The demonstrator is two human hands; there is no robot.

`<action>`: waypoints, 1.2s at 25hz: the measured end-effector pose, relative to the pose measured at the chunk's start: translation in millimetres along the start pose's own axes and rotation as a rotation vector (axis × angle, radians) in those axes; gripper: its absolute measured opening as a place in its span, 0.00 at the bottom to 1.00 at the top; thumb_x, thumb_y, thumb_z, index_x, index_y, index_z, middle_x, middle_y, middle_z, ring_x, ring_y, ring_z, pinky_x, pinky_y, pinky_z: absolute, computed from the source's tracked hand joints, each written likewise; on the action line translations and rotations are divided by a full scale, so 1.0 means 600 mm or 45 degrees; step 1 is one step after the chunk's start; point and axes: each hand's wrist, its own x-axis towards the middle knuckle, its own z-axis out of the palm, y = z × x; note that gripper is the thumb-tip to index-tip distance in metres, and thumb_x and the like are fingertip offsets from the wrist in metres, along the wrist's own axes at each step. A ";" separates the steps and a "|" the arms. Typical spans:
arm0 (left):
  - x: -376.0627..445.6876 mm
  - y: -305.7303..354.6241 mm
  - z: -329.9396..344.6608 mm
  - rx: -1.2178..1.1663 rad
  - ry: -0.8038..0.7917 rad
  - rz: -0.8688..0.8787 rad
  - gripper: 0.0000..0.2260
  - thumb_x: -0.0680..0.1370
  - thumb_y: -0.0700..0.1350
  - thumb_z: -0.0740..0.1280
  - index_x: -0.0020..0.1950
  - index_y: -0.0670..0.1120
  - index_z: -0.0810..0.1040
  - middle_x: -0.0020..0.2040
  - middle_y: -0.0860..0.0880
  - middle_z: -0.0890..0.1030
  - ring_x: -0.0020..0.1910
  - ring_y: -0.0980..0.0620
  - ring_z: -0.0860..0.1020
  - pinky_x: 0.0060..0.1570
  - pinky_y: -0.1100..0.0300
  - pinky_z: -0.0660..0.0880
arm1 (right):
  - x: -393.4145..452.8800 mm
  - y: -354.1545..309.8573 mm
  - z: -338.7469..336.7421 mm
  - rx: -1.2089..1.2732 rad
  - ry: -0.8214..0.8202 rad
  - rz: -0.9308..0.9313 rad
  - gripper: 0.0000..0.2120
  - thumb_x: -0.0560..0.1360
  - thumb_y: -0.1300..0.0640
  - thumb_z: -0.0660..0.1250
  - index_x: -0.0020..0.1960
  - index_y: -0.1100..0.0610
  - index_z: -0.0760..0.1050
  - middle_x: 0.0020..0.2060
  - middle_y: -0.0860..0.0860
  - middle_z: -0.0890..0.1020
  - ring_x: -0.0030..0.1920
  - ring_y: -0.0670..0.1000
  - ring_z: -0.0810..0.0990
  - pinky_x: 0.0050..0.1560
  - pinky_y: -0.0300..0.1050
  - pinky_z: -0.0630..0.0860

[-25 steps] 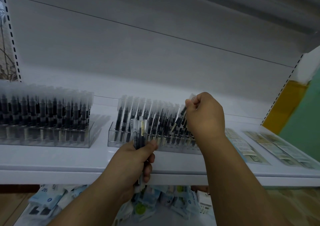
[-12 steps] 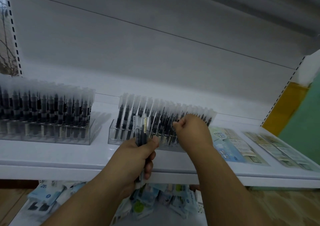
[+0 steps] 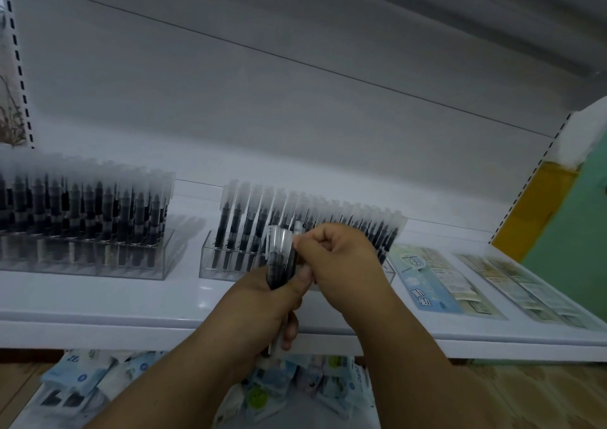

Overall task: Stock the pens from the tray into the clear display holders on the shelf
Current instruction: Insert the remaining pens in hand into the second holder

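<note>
My left hand (image 3: 266, 303) grips a bundle of black pens with clear caps (image 3: 281, 254), held upright in front of the shelf. My right hand (image 3: 341, 257) has come beside it, and its curled fingers pinch the top of one pen in that bundle. Behind the hands stands a clear display holder (image 3: 210, 261) packed with rows of upright pens (image 3: 249, 218). A second clear holder (image 3: 108, 261), also full of pens, stands to the left on the same white shelf (image 3: 131, 307). No tray is in sight.
Flat packets with printed labels (image 3: 427, 284) lie on the shelf to the right, with more (image 3: 525, 290) beyond them. Below the shelf edge, several blue and white packets (image 3: 78, 376) are heaped. A second shelf board hangs overhead.
My right hand left the pens in the middle holder and came down and left to the bundle in my left hand, where it now pinches a pen. The left hand barely moved.
</note>
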 end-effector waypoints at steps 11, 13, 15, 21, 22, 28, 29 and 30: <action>-0.003 -0.012 -0.007 -0.212 -0.020 -0.118 0.11 0.79 0.47 0.66 0.50 0.38 0.75 0.34 0.44 0.76 0.24 0.50 0.69 0.24 0.61 0.66 | 0.011 0.033 0.001 -0.163 0.268 -0.042 0.10 0.75 0.60 0.65 0.54 0.50 0.69 0.29 0.52 0.75 0.27 0.47 0.72 0.30 0.42 0.72; 0.003 -0.009 -0.010 -0.251 0.027 -0.096 0.11 0.79 0.44 0.66 0.51 0.36 0.75 0.35 0.43 0.77 0.24 0.50 0.69 0.25 0.60 0.65 | 0.014 0.043 -0.009 -0.196 0.387 -0.125 0.06 0.77 0.59 0.64 0.50 0.48 0.71 0.28 0.48 0.75 0.26 0.45 0.70 0.30 0.41 0.70; 0.009 -0.004 -0.011 -0.299 0.086 -0.054 0.09 0.79 0.43 0.66 0.50 0.36 0.75 0.33 0.44 0.77 0.24 0.51 0.68 0.25 0.60 0.65 | 0.010 0.053 -0.010 -0.498 0.370 -0.277 0.05 0.79 0.54 0.62 0.47 0.46 0.76 0.36 0.46 0.77 0.33 0.44 0.73 0.34 0.41 0.71; 0.016 0.009 -0.011 -0.405 0.122 -0.034 0.07 0.80 0.42 0.65 0.51 0.37 0.74 0.34 0.42 0.78 0.23 0.52 0.67 0.23 0.61 0.64 | 0.004 0.068 -0.020 -0.895 0.282 -0.940 0.10 0.73 0.58 0.69 0.53 0.52 0.84 0.47 0.49 0.78 0.41 0.50 0.78 0.38 0.43 0.77; 0.017 0.010 -0.013 -0.409 0.139 -0.036 0.07 0.80 0.42 0.65 0.51 0.38 0.74 0.35 0.42 0.78 0.23 0.52 0.67 0.23 0.61 0.63 | 0.008 0.068 -0.029 -0.879 0.322 -0.926 0.09 0.74 0.57 0.69 0.53 0.53 0.83 0.46 0.49 0.79 0.42 0.49 0.78 0.39 0.43 0.77; 0.014 0.005 -0.010 -0.359 0.132 -0.052 0.07 0.80 0.42 0.65 0.49 0.38 0.73 0.33 0.44 0.77 0.23 0.52 0.66 0.22 0.61 0.64 | 0.038 0.067 -0.057 -0.382 0.680 -0.263 0.04 0.78 0.51 0.67 0.50 0.50 0.78 0.40 0.45 0.81 0.41 0.46 0.79 0.44 0.45 0.77; 0.013 0.004 -0.007 -0.355 0.129 -0.052 0.07 0.80 0.42 0.65 0.50 0.38 0.74 0.34 0.44 0.77 0.23 0.52 0.66 0.22 0.61 0.64 | 0.043 0.068 -0.055 -0.422 0.635 -0.220 0.04 0.78 0.51 0.67 0.49 0.50 0.78 0.40 0.44 0.80 0.41 0.46 0.78 0.43 0.43 0.76; 0.012 0.003 -0.006 -0.351 0.131 -0.050 0.08 0.80 0.42 0.65 0.51 0.37 0.75 0.34 0.44 0.77 0.23 0.52 0.66 0.23 0.61 0.64 | 0.048 0.071 -0.051 -0.475 0.576 -0.180 0.03 0.78 0.51 0.67 0.47 0.50 0.77 0.38 0.44 0.79 0.40 0.46 0.78 0.41 0.42 0.74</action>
